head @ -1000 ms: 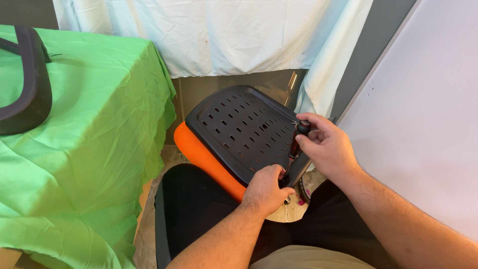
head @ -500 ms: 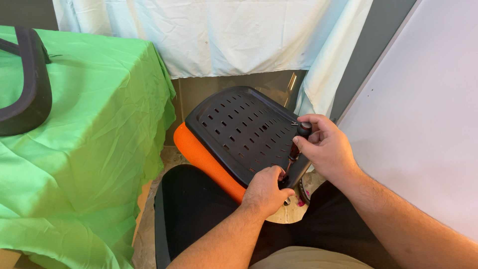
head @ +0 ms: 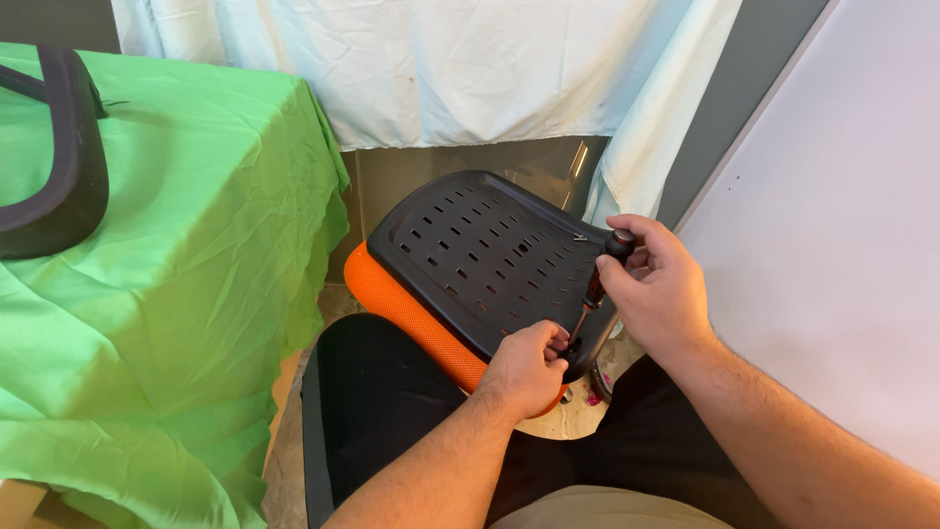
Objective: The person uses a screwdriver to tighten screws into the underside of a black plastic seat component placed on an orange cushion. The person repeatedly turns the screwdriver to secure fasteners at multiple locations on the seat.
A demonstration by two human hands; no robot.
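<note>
- Screw is being driven at the near edge of the black perforated seat pan (head: 480, 257), centre frame, resting on the lap over an orange cushion (head: 406, 312).
- Right hand (head: 658, 292) is clenched around the screwdriver (head: 594, 289).
- Left hand (head: 527, 367), at 6 o'clock of the pan, is pinching the tip.
- Next move is judged to call for steady downward pressure, tip kept seated.
- No packages, labels or signs are being seen; green cloth (head: 196, 274) at 9 o'clock.

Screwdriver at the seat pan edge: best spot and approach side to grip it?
Grip the screwdriver at its dark handle top, where the right hand wraps it, coming from the right. The shaft slants down-left to the black seat pan, and the left hand crowds the tip, so only the upper end is free.
</note>
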